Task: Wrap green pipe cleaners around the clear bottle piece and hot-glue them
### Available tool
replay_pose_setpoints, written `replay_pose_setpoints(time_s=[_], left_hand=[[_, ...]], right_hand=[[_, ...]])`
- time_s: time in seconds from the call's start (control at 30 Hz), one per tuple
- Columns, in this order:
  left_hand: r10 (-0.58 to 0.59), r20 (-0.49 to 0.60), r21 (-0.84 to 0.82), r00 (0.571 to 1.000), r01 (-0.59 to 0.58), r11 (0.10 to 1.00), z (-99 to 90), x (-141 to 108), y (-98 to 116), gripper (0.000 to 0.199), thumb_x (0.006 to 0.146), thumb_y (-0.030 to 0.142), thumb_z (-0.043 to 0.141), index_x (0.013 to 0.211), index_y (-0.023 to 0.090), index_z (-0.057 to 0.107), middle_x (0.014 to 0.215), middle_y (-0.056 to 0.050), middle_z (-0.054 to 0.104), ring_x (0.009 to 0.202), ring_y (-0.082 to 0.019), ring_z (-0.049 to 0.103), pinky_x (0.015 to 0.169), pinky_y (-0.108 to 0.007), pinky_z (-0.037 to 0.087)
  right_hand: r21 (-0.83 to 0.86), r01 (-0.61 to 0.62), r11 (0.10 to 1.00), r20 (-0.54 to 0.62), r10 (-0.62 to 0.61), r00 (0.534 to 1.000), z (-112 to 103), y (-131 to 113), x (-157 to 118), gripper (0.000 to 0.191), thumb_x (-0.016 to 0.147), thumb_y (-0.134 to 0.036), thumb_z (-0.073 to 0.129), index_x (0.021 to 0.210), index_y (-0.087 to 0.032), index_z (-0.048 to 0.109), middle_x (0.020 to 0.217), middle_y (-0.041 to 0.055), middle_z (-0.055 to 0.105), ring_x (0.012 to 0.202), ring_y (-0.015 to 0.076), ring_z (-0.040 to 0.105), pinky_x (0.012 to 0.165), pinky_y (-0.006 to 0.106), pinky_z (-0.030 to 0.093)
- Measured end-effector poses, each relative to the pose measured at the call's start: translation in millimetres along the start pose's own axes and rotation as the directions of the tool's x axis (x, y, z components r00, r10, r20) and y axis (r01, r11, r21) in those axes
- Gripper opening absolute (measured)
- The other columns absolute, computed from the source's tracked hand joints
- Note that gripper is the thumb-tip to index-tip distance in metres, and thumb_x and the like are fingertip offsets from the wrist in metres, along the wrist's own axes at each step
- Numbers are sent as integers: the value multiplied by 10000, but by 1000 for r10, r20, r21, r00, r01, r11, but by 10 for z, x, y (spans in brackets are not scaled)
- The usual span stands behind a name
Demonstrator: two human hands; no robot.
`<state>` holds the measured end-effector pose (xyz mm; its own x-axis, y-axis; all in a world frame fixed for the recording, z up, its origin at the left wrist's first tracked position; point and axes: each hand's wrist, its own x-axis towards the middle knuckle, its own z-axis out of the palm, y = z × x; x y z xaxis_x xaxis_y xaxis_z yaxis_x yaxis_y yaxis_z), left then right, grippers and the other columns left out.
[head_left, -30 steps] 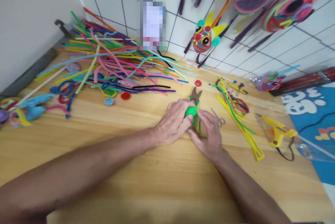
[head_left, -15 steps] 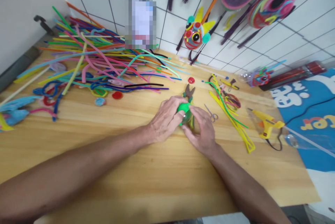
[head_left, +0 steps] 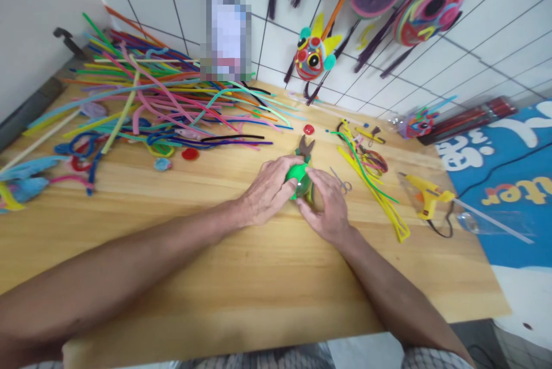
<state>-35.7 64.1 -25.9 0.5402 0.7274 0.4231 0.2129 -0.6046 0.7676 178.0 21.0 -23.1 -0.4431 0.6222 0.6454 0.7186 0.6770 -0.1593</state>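
Between my two hands is a rounded object, bright green on top with a clear, shiny lower part (head_left: 301, 183). My left hand (head_left: 269, 189) wraps its left side, thumb across the front. From the right, my right hand (head_left: 326, 203) grips it with curved fingers and thumb. The pliers (head_left: 306, 148) lie just beyond, jaws pointing away, their handles partly hidden behind the object and my fingers. Small scissors (head_left: 344, 182) rest to the right of my right hand.
Many colourful fuzzy stems (head_left: 172, 93) cover the back left. Yellow stems (head_left: 382, 202) and a yellow glue gun (head_left: 426, 193) lie right. A red disc (head_left: 309, 129) sits behind the pliers. Decorated masks (head_left: 311, 60) hang on the tiled wall.
The whole view has shifted slightly, so things on the right appear further left. Both hands still hold the green-topped object, which shows a little more of its clear part.
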Motion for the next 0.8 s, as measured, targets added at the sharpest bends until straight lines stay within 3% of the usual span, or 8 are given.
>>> replay_pose_setpoints(time_s=[0.37,0.8], left_hand=[[82,-63,86,995,-77,993,95,-15,-81,402,1117,337,352,1474,168,429,1446,-174,613,1388,-279,572,1176,-464,434],[61,-51,69,997,-57,996,92,-31,-50,400,1128,330,316,1469,164,443,1460,-168,612,1407,-265,554,1174,-456,413]], right_hand=[[17,-14,1000,-11,14,1000,11,-45,9,679,972,-205,679,1599,-253,422,1423,154,667,1304,328,658,1059,572,603],[11,-25,1000,-27,26,999,14,-64,13,654,953,-208,684,1566,-263,462,1375,146,668,1268,324,655,1040,563,596]])
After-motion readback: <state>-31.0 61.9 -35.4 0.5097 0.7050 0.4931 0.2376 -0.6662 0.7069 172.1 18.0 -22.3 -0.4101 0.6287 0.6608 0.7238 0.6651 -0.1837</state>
